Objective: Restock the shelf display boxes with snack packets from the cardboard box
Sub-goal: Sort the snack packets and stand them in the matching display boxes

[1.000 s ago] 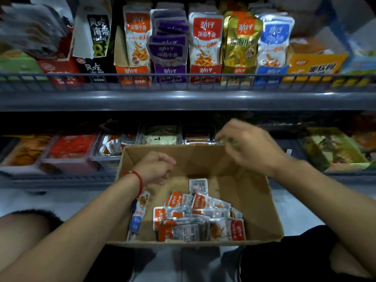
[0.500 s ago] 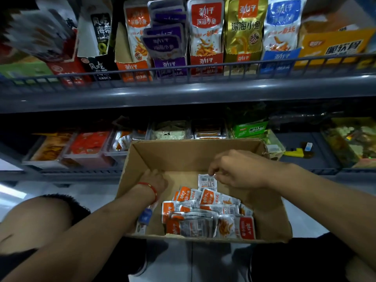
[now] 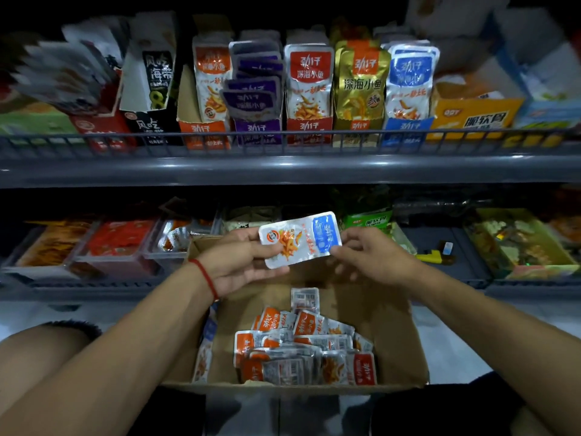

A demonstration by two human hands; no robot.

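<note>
Both hands hold one blue-topped snack packet (image 3: 300,239) flat above the cardboard box (image 3: 405,325): left hand (image 3: 242,262) w/ thumb clamped on its lower left edge, fingers hidden behind it; right hand (image 3: 371,256) pinches the blue end, fingertips partly hidden. Orange packets (image 3: 301,347) lie piled in the box, near wall cut off by dark clothing. Blue display box (image 3: 408,130) sits on upper shelf (image 3: 283,169), labels blurred; lower shelf trays too dim to make out.
</note>
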